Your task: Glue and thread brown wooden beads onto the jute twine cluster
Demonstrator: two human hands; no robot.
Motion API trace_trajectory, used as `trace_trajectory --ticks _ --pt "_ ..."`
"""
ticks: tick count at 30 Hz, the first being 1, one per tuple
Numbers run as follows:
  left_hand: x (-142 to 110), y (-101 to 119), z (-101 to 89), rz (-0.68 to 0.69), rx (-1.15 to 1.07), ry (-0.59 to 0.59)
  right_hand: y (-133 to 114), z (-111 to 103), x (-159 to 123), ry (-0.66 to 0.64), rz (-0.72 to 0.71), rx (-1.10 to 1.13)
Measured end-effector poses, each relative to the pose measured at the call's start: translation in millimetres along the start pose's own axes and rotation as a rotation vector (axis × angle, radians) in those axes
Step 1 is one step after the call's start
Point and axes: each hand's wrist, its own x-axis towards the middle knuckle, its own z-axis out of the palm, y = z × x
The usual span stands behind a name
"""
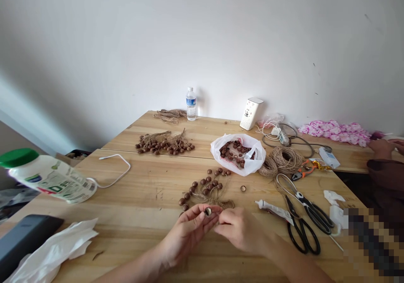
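Near the front of the wooden table, my left hand (189,228) pinches a small brown nutshell-like cup (208,212), its hollow pale side facing up. My right hand (238,230) is closed right beside it, fingertips pressed together; what they hold is hidden. Just beyond both hands lie several round brown nut-like beads (206,186) tied to twine (217,201). A loose brown ring or cup (243,188) rests to their right. A white plastic bag (217,157) stands open farther back, holding many similar brown pieces (236,152).
Right of my hands lie a glue tube (274,210), black scissors (299,228), grey-handled scissors (315,211), pliers (303,171) and twine rolls (287,159). Bundled beads (167,144) and a water bottle (191,104) stand behind. A white jar (59,180) is left. Another person's hand (380,148) is far right.
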Motion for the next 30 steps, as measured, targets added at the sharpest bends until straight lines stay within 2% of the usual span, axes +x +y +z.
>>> trace_trajectory --ticks 4,10,15,21,26,30 --pt "0.2 1.6 1.0 -0.004 0.009 0.016 0.2 3.9 0.9 0.041 0.119 0.098" --pt "-0.5 0.4 -2.7 -0.002 0.035 0.039 4.3 0.9 2.0 0.103 0.020 0.241" --pt "-1.0 0.7 -4.5 0.008 0.047 0.042 6.3 -2.0 3.3 0.230 0.045 0.511" --pt "-0.5 2.8 -1.8 0.003 0.086 0.010 5.5 7.7 1.9 0.384 0.254 0.800" --pt "-0.9 2.5 -1.0 0.006 0.098 0.001 3.8 11.6 3.7 0.343 0.342 1.120" --pt "-0.3 2.8 -1.5 0.003 0.143 0.063 3.4 5.8 6.8 0.300 0.374 1.046"
